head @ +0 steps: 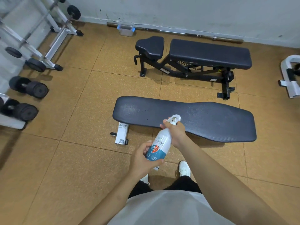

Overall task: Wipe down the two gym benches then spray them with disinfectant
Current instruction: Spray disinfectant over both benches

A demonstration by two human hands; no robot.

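Observation:
A white spray bottle (160, 143) with a blue label is held in front of me, tilted toward the near flat bench (211, 117). My left hand (142, 159) grips the bottle's lower body. My right hand (176, 132) wraps its neck at the trigger. The nozzle points at the bench's left half, where a pale misted patch (129, 108) shows. The far adjustable black bench (209, 52) stands by the wall with its seat pad (150, 46) at the left.
Dumbbells (28, 87) and a white rack (48, 38) line the left side. A barbell (178, 32) lies along the wall beside a clear box (125, 30). White equipment (290, 75) sits at the right edge. My white shoes (184, 168) stand on the cork-coloured floor.

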